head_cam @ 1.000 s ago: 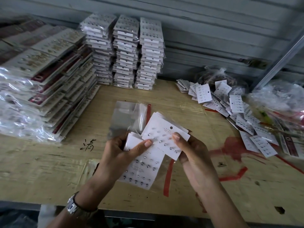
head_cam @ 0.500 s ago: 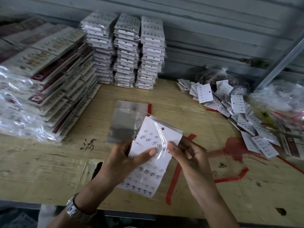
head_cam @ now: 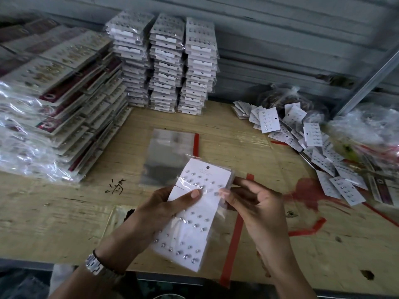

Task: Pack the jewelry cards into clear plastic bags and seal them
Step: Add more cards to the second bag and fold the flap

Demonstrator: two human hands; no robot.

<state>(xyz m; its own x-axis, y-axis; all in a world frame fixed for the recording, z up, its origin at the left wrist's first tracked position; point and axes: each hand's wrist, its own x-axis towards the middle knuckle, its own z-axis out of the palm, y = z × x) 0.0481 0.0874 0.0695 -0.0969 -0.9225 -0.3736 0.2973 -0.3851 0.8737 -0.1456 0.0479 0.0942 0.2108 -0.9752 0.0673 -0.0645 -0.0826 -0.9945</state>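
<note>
The jewelry cards [head_cam: 190, 231] are held just above the table [head_cam: 64, 212], in the near middle of the scene, between both hands. They lie inside a clear bag [head_cam: 192, 159], whose plastic shows past the far end of the top card. There are at least two cards, overlapped end to end. Their long axis runs from the near edge of the table away and slightly to the right.

The left hand [head_cam: 164, 208] holds the pack from its left long edge. Its thumb [head_cam: 190, 196] is laid across the front and the fingers are hidden behind. The right hand [head_cam: 259, 208] pinches the right long edge at about the same height, thumb on the front and fingers curled behind.

A red strip [head_cam: 234, 238] lies just right of the cards and runs nearly parallel to them. It is probably the bag's sealing strip, though that cannot be told for certain. If so, the open side faces right, and the right hand is the nearer one to fold and press it while the left hand steadies the pack.

A pile of empty bags [head_cam: 170, 152] lies just beyond the pack. Loose cards [head_cam: 311, 134] are spread on the far right, and packed stacks [head_cam: 166, 67] stand against the far wall.
</note>
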